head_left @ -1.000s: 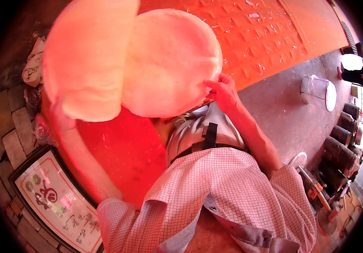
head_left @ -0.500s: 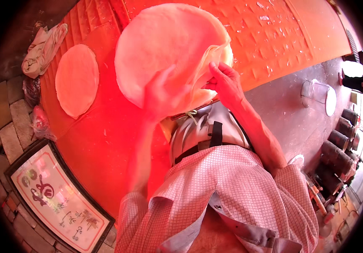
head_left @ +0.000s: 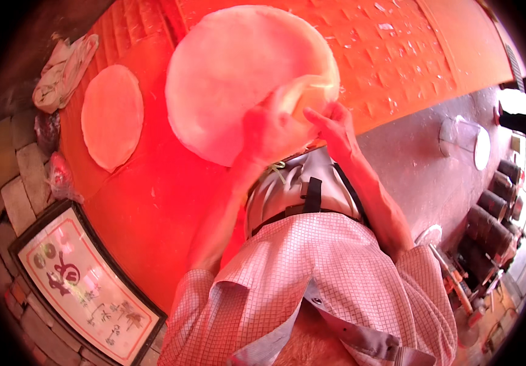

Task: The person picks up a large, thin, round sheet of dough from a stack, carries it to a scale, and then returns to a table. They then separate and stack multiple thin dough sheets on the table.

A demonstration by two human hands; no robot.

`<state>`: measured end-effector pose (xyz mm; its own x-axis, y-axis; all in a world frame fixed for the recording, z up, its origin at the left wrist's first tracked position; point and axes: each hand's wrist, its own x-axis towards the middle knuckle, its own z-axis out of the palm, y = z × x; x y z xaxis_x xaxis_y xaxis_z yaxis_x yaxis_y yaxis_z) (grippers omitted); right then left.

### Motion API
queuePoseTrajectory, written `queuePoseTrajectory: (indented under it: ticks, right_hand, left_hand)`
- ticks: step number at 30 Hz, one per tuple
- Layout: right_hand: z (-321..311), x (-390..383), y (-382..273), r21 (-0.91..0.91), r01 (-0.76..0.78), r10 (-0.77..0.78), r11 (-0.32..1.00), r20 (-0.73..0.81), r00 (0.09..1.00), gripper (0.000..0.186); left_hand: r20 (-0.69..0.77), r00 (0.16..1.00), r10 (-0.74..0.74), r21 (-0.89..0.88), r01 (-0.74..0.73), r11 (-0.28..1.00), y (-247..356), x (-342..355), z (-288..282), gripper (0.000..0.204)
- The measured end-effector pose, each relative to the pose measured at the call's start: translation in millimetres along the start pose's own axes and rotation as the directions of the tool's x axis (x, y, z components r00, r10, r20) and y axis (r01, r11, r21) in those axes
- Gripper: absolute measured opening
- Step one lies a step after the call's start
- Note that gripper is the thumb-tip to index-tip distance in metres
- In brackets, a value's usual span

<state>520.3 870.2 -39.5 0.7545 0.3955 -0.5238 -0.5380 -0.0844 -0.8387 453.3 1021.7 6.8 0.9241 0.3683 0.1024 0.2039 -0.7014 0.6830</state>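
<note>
A big round stack of thin, pale, soft sheets [head_left: 232, 67] lies on the orange-covered table [head_left: 171, 213] in front of me. At its near right edge a thin sheet [head_left: 302, 100] is lifted and folded back, looking translucent. My left hand [head_left: 266, 131] is closed on the raised part of that sheet, its fingertips partly hidden. Close beside it on the right, my right hand [head_left: 336, 128] pinches the sheet's edge between thumb and fingers. What the sheets are made of, I cannot tell.
A smaller oval pale sheet [head_left: 112, 117] lies left on the table. Beyond it are a bundled cloth [head_left: 64, 73] and plastic bags [head_left: 60, 177]. A framed panel [head_left: 86, 280] stands lower left. A clear container [head_left: 463, 140] and dark cylinders [head_left: 489, 226] are at the right.
My left hand has moved right and closed on the lifted sheet, next to my right hand. The sheet's raised fold has shifted and opened wider. My right hand has moved slightly down.
</note>
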Motion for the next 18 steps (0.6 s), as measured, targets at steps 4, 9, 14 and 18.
queuePoseTrajectory:
  ticks: [4, 9, 14, 18]
  right_hand:
    - [0, 4, 12, -0.191, 0.194, -0.198, 0.962, -0.006, 0.98, 0.021]
    - [2, 2, 8, 0.017, 0.083, -0.083, 0.996, 0.031, 0.996, 0.017]
    - [-15, 13, 21, -0.002, 0.048, -0.048, 0.999, 0.011, 0.999, 0.023]
    - [0, 6, 4, 0.022, 0.006, -0.007, 1.0, 0.035, 0.999, 0.028]
  left_hand:
    - [0.03, 0.999, 0.045, -0.042, -0.044, 0.998, -7, 5, 13, 0.037]
    - [-0.209, 0.978, 0.019, -0.311, -0.085, 0.947, -43, 43, -85, 0.037]
    - [-0.217, 0.964, -0.152, -0.659, -0.03, 0.751, -69, 115, -249, 0.03]
    - [-0.498, 0.823, -0.272, -0.534, -0.044, 0.844, -108, 110, -375, 0.024]
